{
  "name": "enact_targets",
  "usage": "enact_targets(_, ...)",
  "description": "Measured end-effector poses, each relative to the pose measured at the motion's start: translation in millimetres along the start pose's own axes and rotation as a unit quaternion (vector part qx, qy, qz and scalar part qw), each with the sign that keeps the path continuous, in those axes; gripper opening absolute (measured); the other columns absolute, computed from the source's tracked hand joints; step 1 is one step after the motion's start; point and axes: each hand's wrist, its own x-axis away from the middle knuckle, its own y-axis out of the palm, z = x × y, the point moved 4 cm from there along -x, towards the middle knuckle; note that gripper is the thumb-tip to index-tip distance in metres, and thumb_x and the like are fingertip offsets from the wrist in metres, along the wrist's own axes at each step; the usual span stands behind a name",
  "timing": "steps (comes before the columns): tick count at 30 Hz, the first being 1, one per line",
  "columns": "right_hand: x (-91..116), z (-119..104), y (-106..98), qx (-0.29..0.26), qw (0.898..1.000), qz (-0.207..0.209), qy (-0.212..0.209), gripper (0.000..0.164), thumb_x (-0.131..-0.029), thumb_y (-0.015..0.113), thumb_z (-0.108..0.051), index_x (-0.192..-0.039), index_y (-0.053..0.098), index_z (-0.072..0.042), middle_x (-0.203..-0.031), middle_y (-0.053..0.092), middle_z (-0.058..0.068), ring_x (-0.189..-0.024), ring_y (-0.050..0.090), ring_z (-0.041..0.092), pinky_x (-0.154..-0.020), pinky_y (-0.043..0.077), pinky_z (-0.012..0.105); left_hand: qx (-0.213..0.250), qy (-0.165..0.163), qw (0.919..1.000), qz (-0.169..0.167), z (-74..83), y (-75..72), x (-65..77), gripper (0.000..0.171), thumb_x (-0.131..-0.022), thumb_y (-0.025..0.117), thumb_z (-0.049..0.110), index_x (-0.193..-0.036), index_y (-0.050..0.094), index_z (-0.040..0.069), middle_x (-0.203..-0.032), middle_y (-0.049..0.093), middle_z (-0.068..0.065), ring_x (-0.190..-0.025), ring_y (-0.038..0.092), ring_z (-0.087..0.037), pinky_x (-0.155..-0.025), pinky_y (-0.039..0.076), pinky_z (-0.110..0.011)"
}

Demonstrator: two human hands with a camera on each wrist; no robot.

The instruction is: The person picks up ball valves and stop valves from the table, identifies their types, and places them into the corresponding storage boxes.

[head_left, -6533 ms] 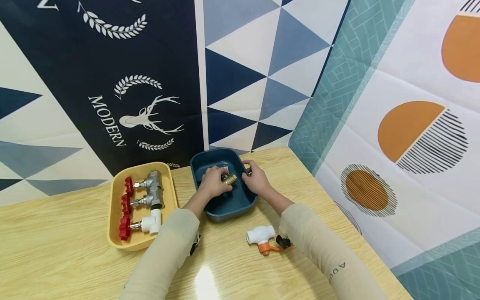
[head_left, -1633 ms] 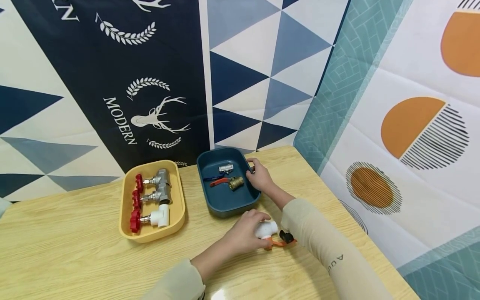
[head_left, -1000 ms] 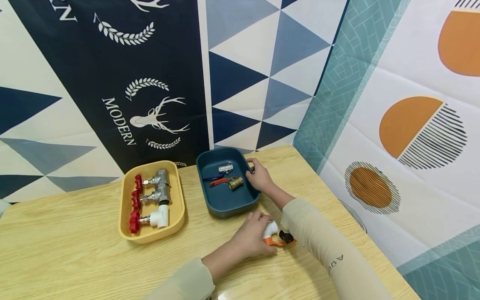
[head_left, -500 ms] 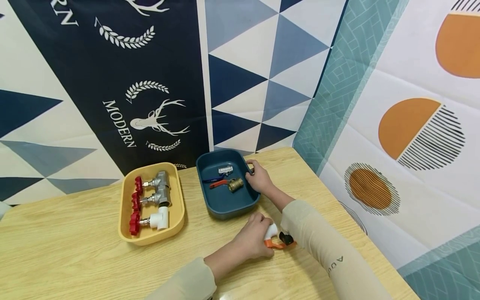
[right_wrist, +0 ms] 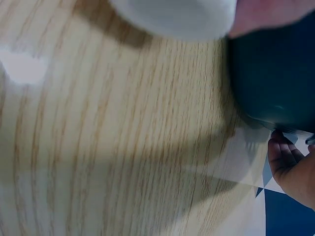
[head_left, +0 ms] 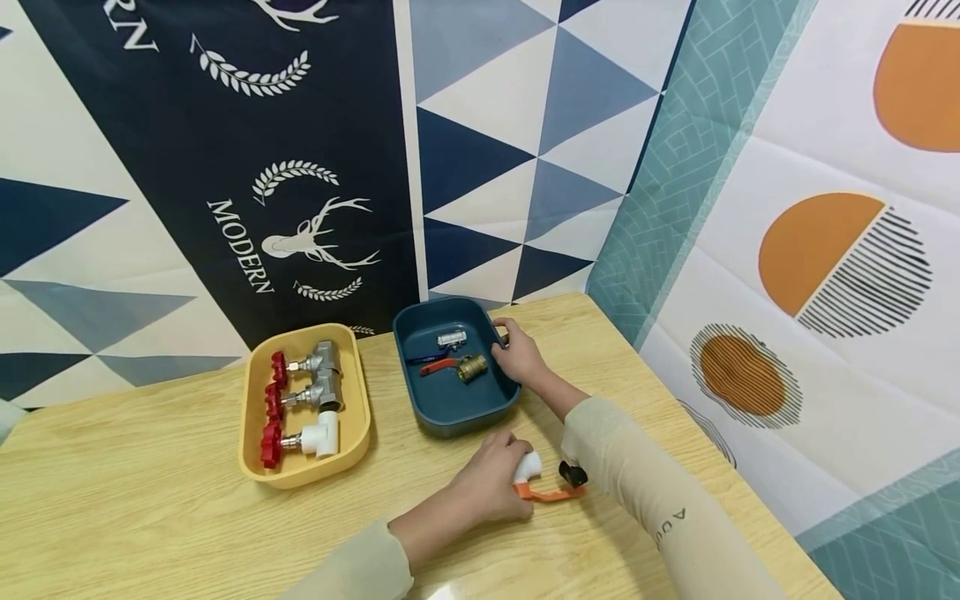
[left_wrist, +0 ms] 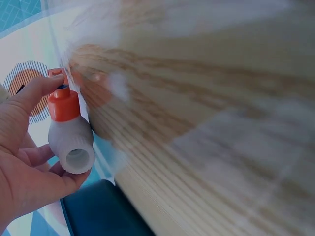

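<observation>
My left hand (head_left: 491, 482) grips a white plastic ball valve (head_left: 528, 467) with an orange lever handle (head_left: 555, 495), in front of the blue tray. Up close in the left wrist view, the thumb lies against the orange top and the fingers curl round the white body (left_wrist: 69, 135). In the right wrist view the valve's white end (right_wrist: 177, 19) casts a shadow and seems slightly off the table. My right hand (head_left: 521, 354) holds the right rim of the dark blue tray (head_left: 457, 414). Inside lie a brass valve (head_left: 472, 367) with a red lever and a silver valve (head_left: 452, 337) with a blue lever.
A yellow tray (head_left: 360, 400) stands to the left, holding two grey metal valves (head_left: 324, 388) and a white one (head_left: 321, 435), all with red handwheels. The wooden table (head_left: 150, 500) meets patterned walls at the back and right. A black wrist camera (head_left: 573, 473) sits under the right sleeve.
My left hand has let go of the brass valve in the blue tray, come down to the white valve, gripped it and shifted it slightly left. The right hand stays on the rim.
</observation>
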Motion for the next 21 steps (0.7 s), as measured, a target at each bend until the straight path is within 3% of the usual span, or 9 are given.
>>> enact_targets(10,1,0,0,-0.001,1.0,0.0,0.001,0.044,-0.096,0.047,-0.014,-0.139,0.037,-0.012,-0.1,0.056,0.014,-0.068,0.05,0.019,-0.06,0.041,0.028,0.043,-0.022,0.9988,0.007,-9.9,-19.7,18.5,0.064,-0.065,0.083,0.028,-0.121,0.057,0.013,-0.111,0.052,-0.001,-0.094,0.044,-0.013,-0.076,0.046,-0.024)
enact_targets(21,1,0,0,-0.004,1.0,0.0,0.005,0.044,-0.096,0.047,-0.014,-0.139,0.037,-0.013,-0.099,0.056,0.013,-0.073,0.053,0.021,-0.063,0.043,0.03,0.062,-0.017,0.9978,0.017,-21.6,-35.7,37.1,0.065,-0.064,0.081,0.026,-0.122,0.056,0.011,-0.112,0.051,-0.002,-0.097,0.044,-0.015,-0.073,0.045,-0.024)
